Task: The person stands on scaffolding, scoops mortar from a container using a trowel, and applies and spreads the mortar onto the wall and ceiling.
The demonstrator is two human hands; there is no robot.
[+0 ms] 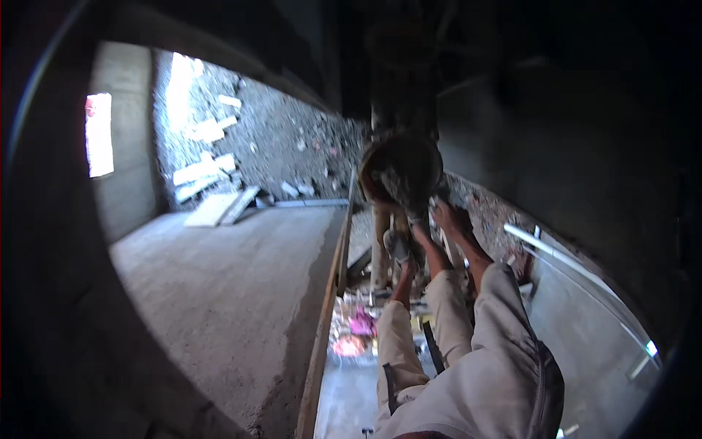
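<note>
A round, dark pan (pixel 371 189) with a brownish rim is in front of me, near the upper middle. A grey lumpy mass (pixel 395 183) lies in it, probably mortar. My right hand (pixel 451 217) is at the pan's lower right rim, its fingers bent against the edge; dim light blurs the exact grip. A light beige sleeve (pixel 504 307) covers that arm above the forearm. Below the pan, my beige trouser legs (pixel 398 347) stretch forward, with a grey-shod foot (pixel 398 245) under the pan. I see no left hand.
A long wooden edge board (pixel 327 307) borders a grey concrete slab (pixel 219 278) on my left. Broken planks (pixel 219 207) and rubble (pixel 292 124) lie beyond it. Upright poles (pixel 381 249) stand below the pan. A white pipe (pixel 556 254) slants along the right wall.
</note>
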